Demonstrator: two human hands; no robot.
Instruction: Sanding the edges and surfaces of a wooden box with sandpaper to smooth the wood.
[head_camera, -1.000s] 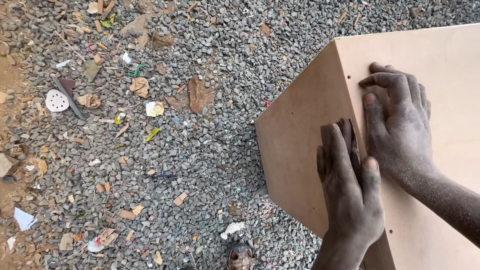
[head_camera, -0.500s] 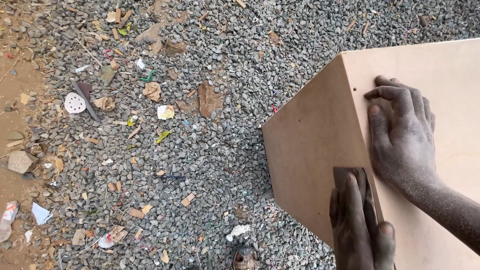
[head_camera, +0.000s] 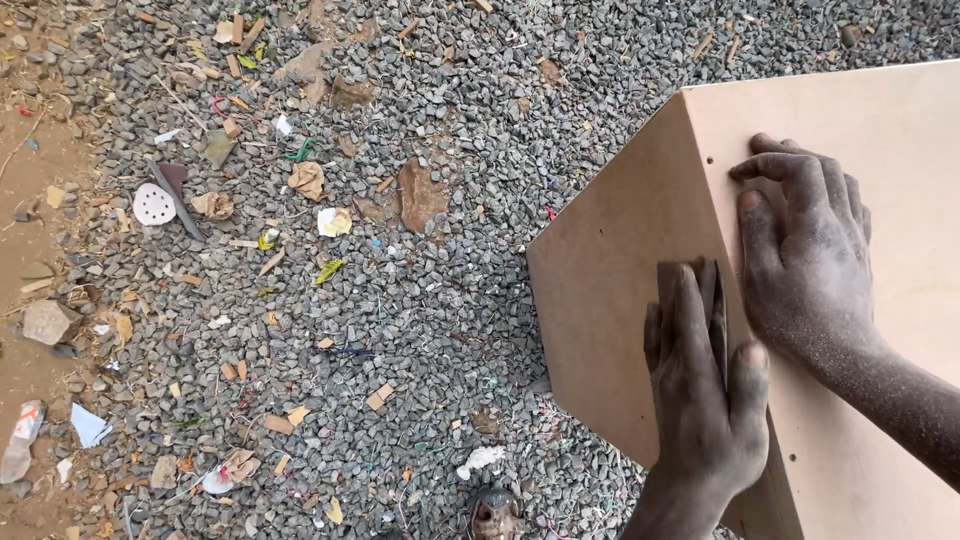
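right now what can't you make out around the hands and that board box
- Sanding pad, head view: mostly hidden under the left hand.
- Fibreboard box: cut off by the right and bottom edges.
- Board surface under the right hand: covered.
- Round object on the gravel: cropped at the bottom edge.

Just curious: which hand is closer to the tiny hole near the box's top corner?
Right hand: its fingertips lie beside the small hole. The left hand presses the side face lower down.
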